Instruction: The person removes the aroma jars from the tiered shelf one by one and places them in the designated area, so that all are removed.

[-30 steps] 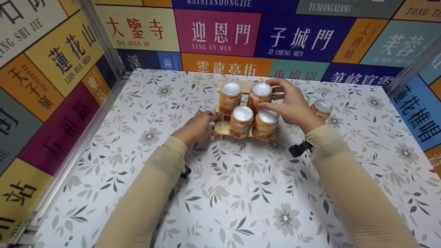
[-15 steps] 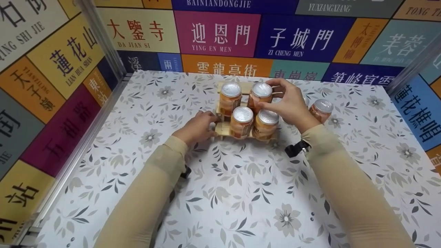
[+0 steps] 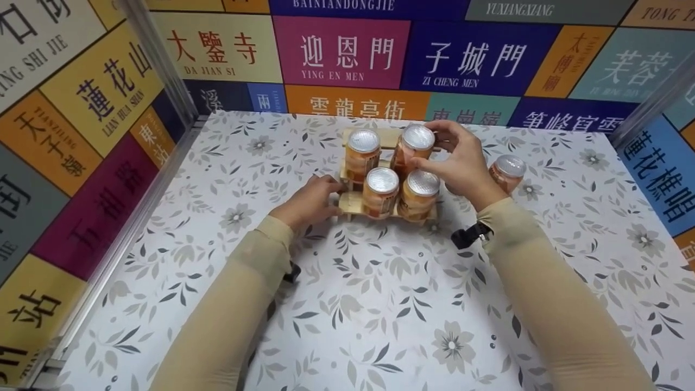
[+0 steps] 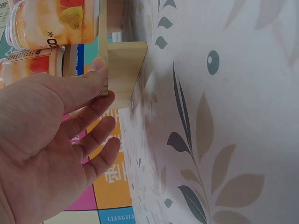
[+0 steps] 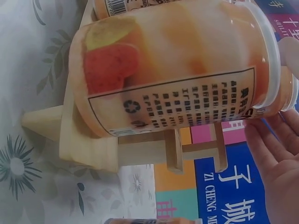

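Observation:
A two-tier wooden rack (image 3: 353, 203) carries orange-labelled cans with silver lids. On its lower step stand a front left can (image 3: 382, 182) and a front right can (image 3: 421, 187); a back left can (image 3: 362, 149) is on the upper step. My right hand (image 3: 461, 163) grips the back right can (image 3: 417, 138) between thumb and fingers, over the upper step. That can's base is hidden. My left hand (image 3: 310, 202) pinches the rack's left end, thumb and index finger on the board (image 4: 125, 70) in the left wrist view. The front right can's printed label (image 5: 173, 70) fills the right wrist view.
Another can (image 3: 507, 172) stands on the table right of the rack, partly behind my right wrist. A white table covering (image 3: 347, 304) with grey leaves and flowers lies under everything. Coloured panels with lettering (image 3: 342, 51) form walls behind and at both sides.
Over the last half second the back right can has shifted slightly up and to the right in my right hand. My left hand stays on the rack; the other racked cans have not visibly moved.

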`<state>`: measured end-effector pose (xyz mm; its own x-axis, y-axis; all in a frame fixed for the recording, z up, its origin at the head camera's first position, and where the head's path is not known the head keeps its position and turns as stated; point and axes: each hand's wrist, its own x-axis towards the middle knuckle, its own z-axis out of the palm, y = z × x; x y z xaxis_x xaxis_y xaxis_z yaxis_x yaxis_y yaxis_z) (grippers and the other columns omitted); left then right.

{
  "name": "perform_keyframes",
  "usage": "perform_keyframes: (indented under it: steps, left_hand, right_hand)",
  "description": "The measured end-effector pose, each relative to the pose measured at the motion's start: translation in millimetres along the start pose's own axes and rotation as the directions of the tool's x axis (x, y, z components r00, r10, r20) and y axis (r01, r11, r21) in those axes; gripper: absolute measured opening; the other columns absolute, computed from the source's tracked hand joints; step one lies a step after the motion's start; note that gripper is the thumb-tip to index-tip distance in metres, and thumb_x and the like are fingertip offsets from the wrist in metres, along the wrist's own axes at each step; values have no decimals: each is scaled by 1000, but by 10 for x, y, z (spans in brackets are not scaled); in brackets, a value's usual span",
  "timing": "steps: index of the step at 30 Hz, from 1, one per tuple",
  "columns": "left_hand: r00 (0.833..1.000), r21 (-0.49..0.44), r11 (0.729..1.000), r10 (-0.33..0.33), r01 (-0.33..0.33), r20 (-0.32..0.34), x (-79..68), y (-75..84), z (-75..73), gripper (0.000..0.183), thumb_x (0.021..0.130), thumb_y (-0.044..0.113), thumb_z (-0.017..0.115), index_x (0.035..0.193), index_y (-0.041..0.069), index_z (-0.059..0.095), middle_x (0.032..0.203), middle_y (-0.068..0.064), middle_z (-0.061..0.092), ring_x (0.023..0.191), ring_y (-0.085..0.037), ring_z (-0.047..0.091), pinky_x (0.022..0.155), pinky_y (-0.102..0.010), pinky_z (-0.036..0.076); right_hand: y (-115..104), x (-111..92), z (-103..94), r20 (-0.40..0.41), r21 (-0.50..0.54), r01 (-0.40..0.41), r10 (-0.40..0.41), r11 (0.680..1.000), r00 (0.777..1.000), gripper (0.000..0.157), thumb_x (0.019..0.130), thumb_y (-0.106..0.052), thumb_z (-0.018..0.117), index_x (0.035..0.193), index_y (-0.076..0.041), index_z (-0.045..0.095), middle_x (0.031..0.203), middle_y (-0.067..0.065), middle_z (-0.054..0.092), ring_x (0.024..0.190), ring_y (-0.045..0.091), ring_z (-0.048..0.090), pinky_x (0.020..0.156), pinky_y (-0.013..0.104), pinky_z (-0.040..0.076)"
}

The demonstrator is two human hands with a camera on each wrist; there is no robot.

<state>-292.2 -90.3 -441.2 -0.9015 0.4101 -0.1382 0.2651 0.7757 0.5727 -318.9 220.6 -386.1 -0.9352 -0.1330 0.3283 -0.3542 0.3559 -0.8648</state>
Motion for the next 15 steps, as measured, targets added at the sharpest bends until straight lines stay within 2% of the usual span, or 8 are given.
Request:
perform_keyframes:
  steps: [8, 13, 15]
  left_hand:
    - [999, 31, 999, 35, -35, 6, -8, -25, -13, 57, 91, 18, 78, 145, 14, 60, 140, -8, 57, 131, -27, 47, 114, -43, 42]
    - [997, 60, 996, 73, -73, -8, -18, -32, -17, 54, 92, 18, 78, 143, 10, 61, 138, -11, 59, 129, -30, 49, 113, -43, 42]
    - [997, 46, 996, 78, -77, -12, -21, -38, -12, 54, 91, 18, 78, 142, 10, 61, 138, -11, 59, 129, -30, 49, 112, -43, 43]
  right_hand:
    - [-78, -19, -46, -67, 50, 61, -58, 997, 996, 70, 72, -10, 95, 133, -5, 60, 129, 9, 65, 117, 16, 63, 107, 28, 50]
    - [-131, -21, -115, -126, 40, 122, -116, 992, 985, 67, 72, -6, 94, 131, -4, 62, 128, 9, 66, 116, 16, 64, 107, 29, 50]
    - [-137, -22, -161, -154, 42, 131, -123, 991, 980, 67, 71, -4, 93, 130, -4, 62, 128, 8, 66, 117, 17, 64, 108, 29, 49]
